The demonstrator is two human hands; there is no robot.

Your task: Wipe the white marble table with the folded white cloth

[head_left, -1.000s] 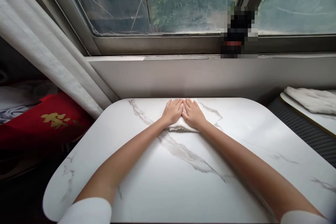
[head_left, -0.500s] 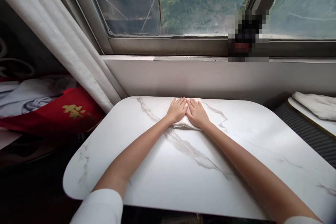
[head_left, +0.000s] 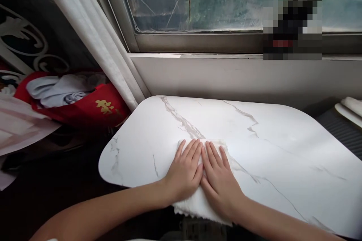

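A white cloth (head_left: 195, 204) lies under both palms on the white marble-patterned table (head_left: 271, 139), its near end reaching past the table's front edge. My left hand (head_left: 185, 171) presses flat on the cloth's left half, fingers stretched out and pointing toward the window. Beside it, my right hand (head_left: 219, 177) rests flat on the right half, fingers also extended. The two thumbs meet or nearly meet in the middle. Most of the cloth's centre is hidden beneath the hands.
Behind the table run a pale wall and a window (head_left: 215, 3). At left hang a white curtain (head_left: 93, 30) and, below it, a red bag (head_left: 85, 111) holding pale cloth. A folded white cloth (head_left: 352, 105) sits at the far right on a ribbed dark surface.
Both hands and the cloth have slid from the table's far edge back to its near edge. The view has shifted, showing more of the left side.
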